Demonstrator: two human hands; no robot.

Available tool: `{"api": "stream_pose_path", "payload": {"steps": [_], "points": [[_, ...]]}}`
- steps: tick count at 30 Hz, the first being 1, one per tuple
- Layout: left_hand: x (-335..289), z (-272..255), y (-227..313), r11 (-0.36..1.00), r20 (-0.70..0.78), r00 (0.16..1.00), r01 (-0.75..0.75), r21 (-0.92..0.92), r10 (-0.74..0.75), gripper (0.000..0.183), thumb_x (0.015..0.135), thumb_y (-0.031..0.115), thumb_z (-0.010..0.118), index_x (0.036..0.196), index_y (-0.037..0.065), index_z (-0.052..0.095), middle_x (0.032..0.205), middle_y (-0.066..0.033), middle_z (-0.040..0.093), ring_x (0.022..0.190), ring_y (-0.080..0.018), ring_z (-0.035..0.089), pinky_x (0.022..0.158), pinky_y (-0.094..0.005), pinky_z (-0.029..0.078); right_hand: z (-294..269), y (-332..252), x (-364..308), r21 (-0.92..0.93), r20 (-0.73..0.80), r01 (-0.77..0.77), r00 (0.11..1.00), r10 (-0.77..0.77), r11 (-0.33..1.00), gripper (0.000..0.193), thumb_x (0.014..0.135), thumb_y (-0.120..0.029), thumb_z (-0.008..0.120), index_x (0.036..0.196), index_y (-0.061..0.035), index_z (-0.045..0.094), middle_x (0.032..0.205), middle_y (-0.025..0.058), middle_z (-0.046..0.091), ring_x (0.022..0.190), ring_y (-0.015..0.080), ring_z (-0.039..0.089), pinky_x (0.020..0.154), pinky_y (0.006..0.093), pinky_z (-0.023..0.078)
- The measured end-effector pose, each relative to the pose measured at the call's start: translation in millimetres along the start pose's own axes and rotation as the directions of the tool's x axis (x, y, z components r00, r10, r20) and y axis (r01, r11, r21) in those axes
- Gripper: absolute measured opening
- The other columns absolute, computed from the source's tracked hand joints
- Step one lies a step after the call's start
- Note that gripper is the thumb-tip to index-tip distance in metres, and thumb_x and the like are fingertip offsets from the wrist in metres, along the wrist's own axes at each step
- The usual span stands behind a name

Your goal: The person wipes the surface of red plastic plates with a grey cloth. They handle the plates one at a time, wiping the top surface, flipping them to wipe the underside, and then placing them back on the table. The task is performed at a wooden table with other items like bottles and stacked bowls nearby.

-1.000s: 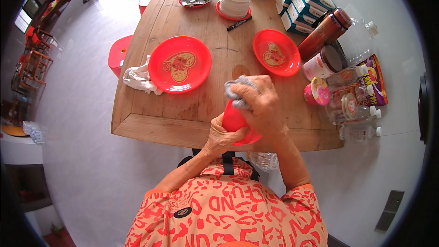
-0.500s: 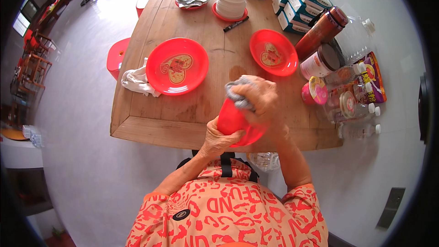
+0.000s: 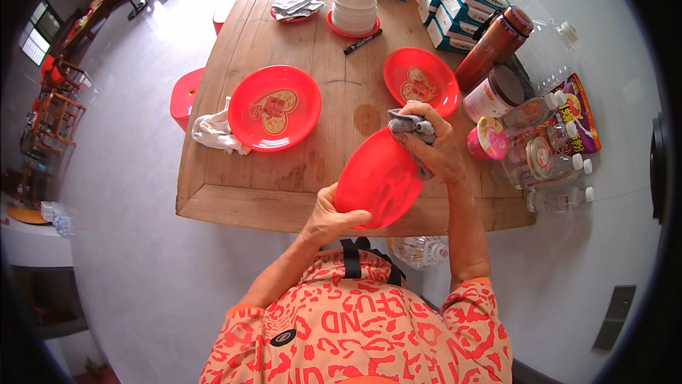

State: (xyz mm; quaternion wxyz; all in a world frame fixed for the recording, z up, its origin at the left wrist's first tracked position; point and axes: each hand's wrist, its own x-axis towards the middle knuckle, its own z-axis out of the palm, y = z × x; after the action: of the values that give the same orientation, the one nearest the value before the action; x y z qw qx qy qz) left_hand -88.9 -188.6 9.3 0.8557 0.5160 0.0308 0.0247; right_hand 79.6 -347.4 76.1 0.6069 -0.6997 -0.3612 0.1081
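Note:
A red plastic plate (image 3: 380, 178) is held tilted over the near edge of the table. My left hand (image 3: 330, 217) grips its lower left rim, thumb lying across the face. My right hand (image 3: 437, 146) is closed on a grey cloth (image 3: 412, 128), which touches the plate's upper right rim. Left of this, a larger-looking red plate (image 3: 275, 108) with a gold heart design lies on the table, beside a crumpled white cloth (image 3: 215, 133). Another red plate (image 3: 420, 80) with a similar design lies beyond my right hand.
The wooden table (image 3: 284, 178) also bears stacked white bowls (image 3: 354, 7), a black marker (image 3: 363, 41) and a small red plate of packets (image 3: 297, 6). Tissue boxes (image 3: 465, 4), a copper thermos (image 3: 495, 46) and several plastic bottles (image 3: 561, 199) crowd the right side. A red stool (image 3: 186, 96) stands left.
My right hand and the grey cloth have moved right, from over the plate's upper left part to its upper right rim. More of the held plate's face shows now.

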Motion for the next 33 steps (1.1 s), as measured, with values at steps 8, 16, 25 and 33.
{"api": "stream_pose_path", "payload": {"steps": [8, 16, 25, 33], "points": [[26, -4, 58, 0.965, 0.09, 0.985, 0.124, 0.232, -0.148, 0.057, 0.068, 0.011, 0.085, 0.117, -0.003, 0.059, 0.103, -0.0036, 0.066, 0.094, -0.0089, 0.06, 0.086, -0.0284, 0.051, 20, -14, 8, -0.225, 0.172, 0.313, 0.945, -0.279, 0.923, 0.032, 0.075, -0.003, 0.07, 0.105, -0.0049, 0.06, 0.103, 0.0096, 0.062, 0.095, 0.0224, 0.06, 0.081, 0.0334, 0.048], [2, -7, 18, 0.987, -0.138, 0.98, -0.15, -0.048, 0.142, 0.04, 0.069, 0.005, 0.08, 0.106, 0.003, 0.063, 0.097, -0.0003, 0.065, 0.09, -0.0086, 0.059, 0.084, -0.0285, 0.051, 100, -36, -23, -0.649, 0.257, 0.547, 0.812, -0.524, 0.528, 0.038, 0.068, -0.021, 0.073, 0.102, -0.0096, 0.063, 0.109, 0.0171, 0.06, 0.109, 0.0347, 0.056, 0.093, 0.0466, 0.042], [-10, -7, 19, 0.971, -0.088, 0.992, -0.066, 0.231, 0.088, 0.035, 0.07, 0.005, 0.08, 0.101, -0.001, 0.065, 0.093, -0.0019, 0.069, 0.083, -0.0069, 0.061, 0.075, -0.0256, 0.053, 64, -17, -8, -0.37, -0.13, 0.217, 0.951, -0.281, 0.903, 0.031, 0.073, -0.01, 0.071, 0.103, -0.0052, 0.063, 0.106, 0.0176, 0.061, 0.099, 0.0324, 0.061, 0.085, 0.0417, 0.049], [-10, -12, 14, 0.977, -0.128, 0.987, -0.072, 0.198, 0.099, 0.035, 0.07, 0.004, 0.079, 0.102, -0.002, 0.065, 0.094, -0.0028, 0.069, 0.084, -0.0068, 0.061, 0.076, -0.0253, 0.053, 49, -10, -15, -0.253, -0.271, -0.062, 0.962, -0.01, 0.965, 0.026, 0.078, -0.006, 0.067, 0.103, -0.0039, 0.063, 0.1, 0.0161, 0.063, 0.096, 0.0304, 0.063, 0.081, 0.0373, 0.05]]}}
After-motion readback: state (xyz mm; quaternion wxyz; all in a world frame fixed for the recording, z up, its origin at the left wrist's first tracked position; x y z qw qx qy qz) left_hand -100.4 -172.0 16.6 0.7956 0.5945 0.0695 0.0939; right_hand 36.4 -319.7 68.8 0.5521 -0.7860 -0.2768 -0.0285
